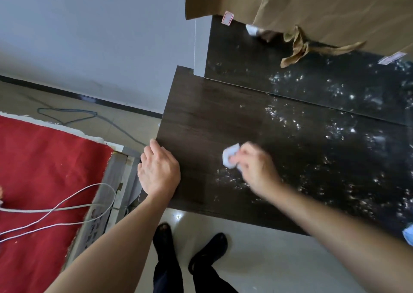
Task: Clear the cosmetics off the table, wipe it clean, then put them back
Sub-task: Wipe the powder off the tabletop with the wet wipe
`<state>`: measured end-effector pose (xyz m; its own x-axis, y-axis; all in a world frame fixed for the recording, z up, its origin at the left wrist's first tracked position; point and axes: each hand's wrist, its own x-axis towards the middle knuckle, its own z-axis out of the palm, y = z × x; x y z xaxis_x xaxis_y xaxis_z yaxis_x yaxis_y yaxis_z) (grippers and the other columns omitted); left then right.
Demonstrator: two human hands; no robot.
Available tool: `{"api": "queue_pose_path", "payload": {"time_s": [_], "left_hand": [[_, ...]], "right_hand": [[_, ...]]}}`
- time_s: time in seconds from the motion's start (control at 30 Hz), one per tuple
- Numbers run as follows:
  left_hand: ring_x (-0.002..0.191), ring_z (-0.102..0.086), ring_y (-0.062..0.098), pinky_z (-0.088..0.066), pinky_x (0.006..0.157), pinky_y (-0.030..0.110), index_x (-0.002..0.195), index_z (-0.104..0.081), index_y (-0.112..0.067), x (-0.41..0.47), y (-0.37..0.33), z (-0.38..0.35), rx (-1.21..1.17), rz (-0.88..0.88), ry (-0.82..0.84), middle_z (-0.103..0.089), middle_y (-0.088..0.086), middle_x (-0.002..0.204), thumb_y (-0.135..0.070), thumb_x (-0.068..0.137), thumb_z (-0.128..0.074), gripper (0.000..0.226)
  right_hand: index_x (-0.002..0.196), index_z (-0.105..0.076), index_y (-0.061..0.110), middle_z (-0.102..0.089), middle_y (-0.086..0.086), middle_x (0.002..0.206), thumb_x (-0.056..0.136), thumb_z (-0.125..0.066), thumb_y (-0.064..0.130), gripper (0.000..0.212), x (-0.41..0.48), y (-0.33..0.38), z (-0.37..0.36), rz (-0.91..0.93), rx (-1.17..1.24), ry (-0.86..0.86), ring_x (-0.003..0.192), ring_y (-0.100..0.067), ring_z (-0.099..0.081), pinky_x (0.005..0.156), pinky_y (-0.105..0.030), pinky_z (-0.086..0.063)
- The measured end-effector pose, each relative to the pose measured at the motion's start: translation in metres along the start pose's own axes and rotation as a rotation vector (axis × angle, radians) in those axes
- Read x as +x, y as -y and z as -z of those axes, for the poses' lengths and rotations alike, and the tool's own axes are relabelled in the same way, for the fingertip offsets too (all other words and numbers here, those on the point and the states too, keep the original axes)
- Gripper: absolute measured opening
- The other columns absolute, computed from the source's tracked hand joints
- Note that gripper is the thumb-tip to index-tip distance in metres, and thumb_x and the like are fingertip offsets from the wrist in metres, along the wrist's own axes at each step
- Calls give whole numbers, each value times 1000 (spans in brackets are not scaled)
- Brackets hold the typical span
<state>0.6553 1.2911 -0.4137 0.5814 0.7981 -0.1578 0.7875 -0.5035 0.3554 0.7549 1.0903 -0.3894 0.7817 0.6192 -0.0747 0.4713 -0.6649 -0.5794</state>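
We pinch the wipe (230,157) in the right hand (256,168) grip, residue (352,130) spreading toward the right end of the counter (212,114), left hand (159,170) resting flat at its left edge.

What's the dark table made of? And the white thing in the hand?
The table looks like dark wood or wood-look laminate: grain lines, slight sheen. The white wad pinched by the right hand looks like crumpled tissue or a wipe; blur leaves it open.
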Motion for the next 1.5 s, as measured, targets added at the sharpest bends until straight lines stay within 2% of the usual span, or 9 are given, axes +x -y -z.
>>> {"api": "queue_pose_path", "payload": {"time_s": [0.13, 0.4, 0.53, 0.7, 0.8, 0.93, 1.13, 1.3, 1.5], "left_hand": [[102, -53, 37, -41, 82, 47, 114, -45, -6, 0, -1, 1, -4, -2, -3, -58, 17, 109, -21, 97, -32, 26], [104, -52, 37, -40, 81, 46, 114, -45, -6, -1, 0, 1, 18, -13, -1, -57, 16, 111, -22, 98, -30, 27], [104, -52, 37, -40, 81, 46, 114, -44, -6, -1, 0, 3, 13, -15, 5, -57, 16, 111, -22, 98, -30, 27], [104, -52, 37, -39, 82, 46, 110, -44, -7, -3, -1, 7, -12, -10, 16, -57, 17, 111, -23, 98, -28, 25], [104, -53, 37, -39, 82, 45, 111, -45, -7, -3, 0, 6, -28, -4, 12, -57, 16, 112, -23, 98, -28, 26], [105, -53, 37, -40, 83, 46, 113, -44, -8, -3, 2, 5, -38, -6, 8, -57, 16, 113, -25, 99, -27, 28], [110, -52, 35, -40, 89, 46, 124, -43, -10, -3, 2, 7, -68, 2, 23, -56, 15, 121, -27, 99, -27, 33], [111, -52, 37, -41, 89, 46, 127, -43, -9, -3, 2, 7, -70, -7, 23, -56, 16, 123, -25, 99, -30, 35], [106, -53, 39, -41, 85, 47, 118, -44, -7, -2, 1, 5, -31, -2, 23, -57, 18, 115, -24, 98, -30, 29]], "right_hand": [[88, -75, 19, -53, 6, 80, 78, -64, 6, 20, -71, 21, -7, 77, 124, 277, 77, -9, -49, 70, -15, -37], [93, -75, 11, -53, -2, 89, 85, -54, 0, 25, 56, 3, 2, -204, 41, -76, 81, -21, -56, 68, -23, -41], [85, -70, 14, -56, -7, 83, 81, -58, 19, 14, -32, 24, -32, -64, 132, 75, 76, -19, -51, 66, -27, -37], [92, -70, 19, -54, -4, 90, 90, -54, 8, 20, -95, 49, -20, 58, 136, 298, 84, -14, -46, 77, -24, -40], [89, -75, 14, -53, -6, 82, 82, -53, 8, 24, -20, 33, -7, 83, 97, 41, 77, -15, -48, 67, -18, -33], [95, -74, 7, -56, -14, 101, 86, -47, 2, 30, 73, 13, -12, -191, -22, -99, 97, -29, -54, 77, -27, -40], [87, -69, 18, -52, -1, 86, 81, -61, 6, 16, -55, 46, -52, 180, -23, 54, 81, -19, -46, 64, -27, -41], [88, -67, 26, -49, 7, 87, 77, -52, 8, 26, -136, 48, -48, 246, -16, 290, 78, -14, -48, 57, -24, -48], [75, -69, 16, -62, -1, 77, 78, -61, 13, 9, -17, 20, 42, 158, -257, -158, 81, -28, -50, 59, -35, -46]]}}
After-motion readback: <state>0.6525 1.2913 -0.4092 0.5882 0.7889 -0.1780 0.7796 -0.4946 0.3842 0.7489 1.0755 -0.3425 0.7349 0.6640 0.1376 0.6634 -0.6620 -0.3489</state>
